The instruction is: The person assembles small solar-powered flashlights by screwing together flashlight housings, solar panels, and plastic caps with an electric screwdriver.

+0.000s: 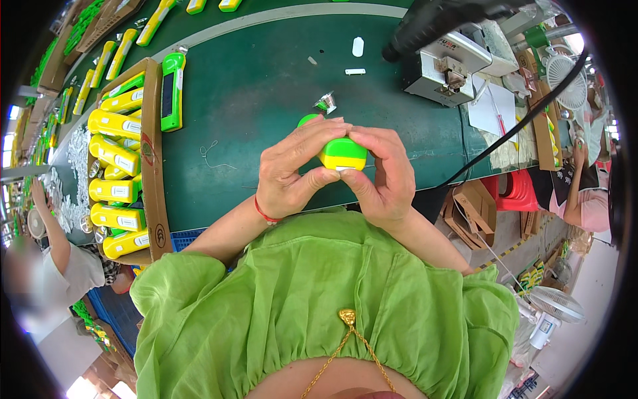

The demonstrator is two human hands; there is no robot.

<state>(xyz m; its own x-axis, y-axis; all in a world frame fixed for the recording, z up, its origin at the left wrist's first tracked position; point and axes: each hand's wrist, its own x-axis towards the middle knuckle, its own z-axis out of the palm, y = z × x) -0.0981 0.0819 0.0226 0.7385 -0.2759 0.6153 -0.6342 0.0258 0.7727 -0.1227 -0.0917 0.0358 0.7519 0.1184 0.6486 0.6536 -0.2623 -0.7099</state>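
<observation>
Both of my hands are wrapped round a green and yellow flashlight (343, 153), held end-on just in front of my body. My left hand (292, 163) grips its left side, with fingers over the top and thumb near the lower edge. On the other side my right hand (387, 169) presses with fingers and thumb against the same end. Most of the flashlight's length is hidden behind my fingers. Just beyond the hands lies a small silvery reflector piece (327, 102) with a bit of green.
At left stands a cardboard box (151, 166) of yellow-green flashlights, with another flashlight (172, 92) beside it. A metal machine (442, 73) and a black hose (518, 126) occupy the right. Small white parts (358, 46) and thin wire (214, 159) lie on the green table (252, 80).
</observation>
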